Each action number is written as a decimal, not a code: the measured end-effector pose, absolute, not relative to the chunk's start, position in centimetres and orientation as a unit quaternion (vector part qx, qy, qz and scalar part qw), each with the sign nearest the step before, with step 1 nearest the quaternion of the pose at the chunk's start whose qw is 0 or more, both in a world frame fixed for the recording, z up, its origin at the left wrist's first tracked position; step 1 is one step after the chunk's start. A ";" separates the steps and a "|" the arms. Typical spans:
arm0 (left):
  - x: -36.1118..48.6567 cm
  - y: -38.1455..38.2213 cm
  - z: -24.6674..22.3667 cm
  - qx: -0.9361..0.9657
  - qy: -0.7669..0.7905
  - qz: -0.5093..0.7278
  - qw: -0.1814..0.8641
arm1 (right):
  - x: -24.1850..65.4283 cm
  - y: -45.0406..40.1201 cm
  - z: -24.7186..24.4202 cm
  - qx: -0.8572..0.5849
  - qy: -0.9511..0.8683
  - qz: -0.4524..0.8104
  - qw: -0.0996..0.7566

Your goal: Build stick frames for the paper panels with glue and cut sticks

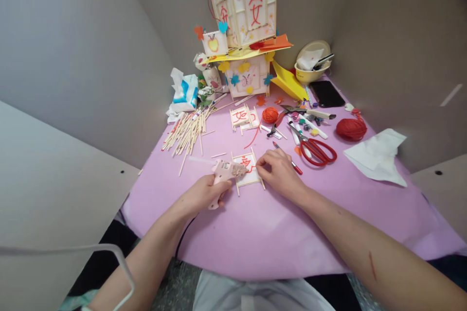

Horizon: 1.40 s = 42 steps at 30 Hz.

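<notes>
My left hand [215, 189] is wrapped round a pale pink hot glue gun [223, 171], its nozzle pointing right, over a small stick frame [250, 183]. The frame lies flat and holds a white card [239, 159] with a red painted character. At the frame's right side, my right hand [278, 167] has its fingertips pinched together. A thin red line runs across the card to these fingertips; whether it is yarn or paint I cannot tell. A red pen [296, 168] lies partly under my right hand.
Behind stands a tall stick-and-paper lantern tower [248, 73]. Loose wooden sticks [188, 131] and a tissue pack [185, 93] lie left. Right are red-handled scissors [317, 152], pliers [282, 116], red yarn [351, 129], an orange yarn ball [270, 115], a phone [327, 94] and tissue paper [377, 155].
</notes>
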<state>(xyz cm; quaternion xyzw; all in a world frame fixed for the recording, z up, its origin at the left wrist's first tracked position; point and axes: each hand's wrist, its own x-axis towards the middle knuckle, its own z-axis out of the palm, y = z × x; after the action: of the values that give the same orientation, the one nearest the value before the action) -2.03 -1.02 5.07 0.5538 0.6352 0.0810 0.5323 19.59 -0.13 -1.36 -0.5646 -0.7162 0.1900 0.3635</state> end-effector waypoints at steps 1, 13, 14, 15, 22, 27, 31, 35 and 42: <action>-2.0 -1.0 5.1 0.555 0.634 0.081 0.532 | 19.6 -0.1 -1.4 -0.565 -0.716 0.190 0.364; -1.1 -1.0 5.6 0.569 0.651 0.159 0.476 | 19.6 -0.1 -1.3 -0.566 -0.714 0.195 0.362; -1.2 -1.1 5.8 0.572 0.650 0.177 0.468 | 19.6 -0.1 -1.3 -0.566 -0.714 0.196 0.363; -1.4 -1.2 6.0 0.576 0.650 0.196 0.456 | 19.6 -0.1 -1.3 -0.566 -0.713 0.196 0.363; -7.7 -0.7 5.1 0.640 0.714 0.218 0.182 | 19.6 -0.1 -1.4 -0.569 -0.714 0.195 0.360; -13.8 -0.6 3.8 0.606 0.791 0.082 -0.022 | 19.6 -0.2 -1.2 -0.567 -0.715 0.197 0.359; -16.5 -0.6 2.9 0.583 0.810 0.011 -0.060 | 19.4 -0.2 -1.0 -0.568 -0.716 0.194 0.356; -17.8 -0.3 2.1 0.589 0.806 -0.033 -0.056 | 19.3 -0.3 -0.9 -0.560 -0.724 0.190 0.355; -15.8 -1.1 3.6 0.570 0.817 0.042 -0.074 | 19.4 0.0 -0.2 -0.541 -0.766 0.136 0.318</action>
<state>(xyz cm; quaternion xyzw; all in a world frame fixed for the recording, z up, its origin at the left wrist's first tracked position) -15.84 -1.10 3.62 0.5700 0.8172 0.0420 -0.0741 19.41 -0.03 -0.23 -0.5415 -0.7664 0.1364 0.3175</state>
